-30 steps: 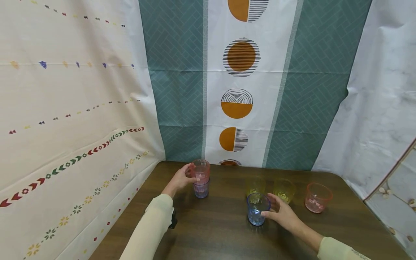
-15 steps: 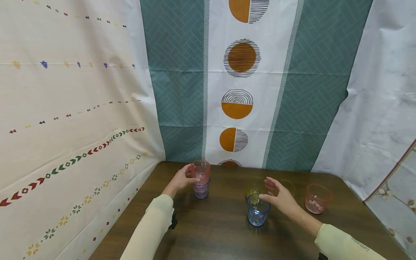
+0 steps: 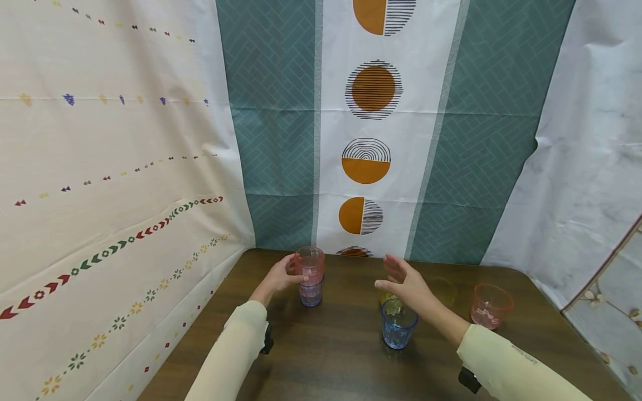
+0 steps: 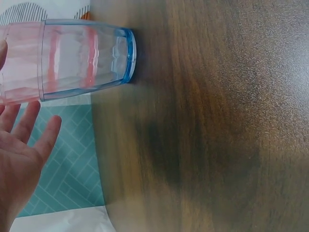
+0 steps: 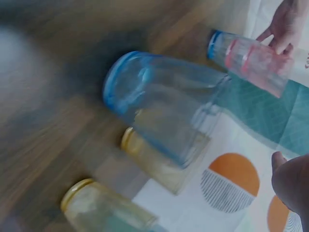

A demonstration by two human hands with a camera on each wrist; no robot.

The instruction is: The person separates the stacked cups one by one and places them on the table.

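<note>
At the back left, my left hand (image 3: 281,277) holds a pink tumbler (image 3: 312,262), thumb on one side and fingers on the other. That tumbler sits nested in a blue tumbler (image 3: 311,296) standing on the table; the left wrist view shows its blue base (image 4: 129,55). My right hand (image 3: 408,285) hovers with loose, parted fingers, nothing in them, above and beyond a second blue tumbler (image 3: 397,333). Behind that one, a yellow tumbler (image 3: 387,299) is partly covered by the hand. The right wrist view shows the second blue tumbler (image 5: 164,96) upright, apart from the fingers.
Another yellow tumbler (image 3: 445,291) stands behind my right wrist, partly hidden. Farther right is a pink tumbler (image 3: 489,312). The brown wooden table (image 3: 321,362) ends at a patterned cloth (image 3: 366,223) at the back, with a cream cloth (image 3: 150,262) along the left.
My right hand has left the side of the second blue tumbler, rising and moving left and back over it. That tumbler stays in place. My left hand has stayed on the stacked tumblers.
</note>
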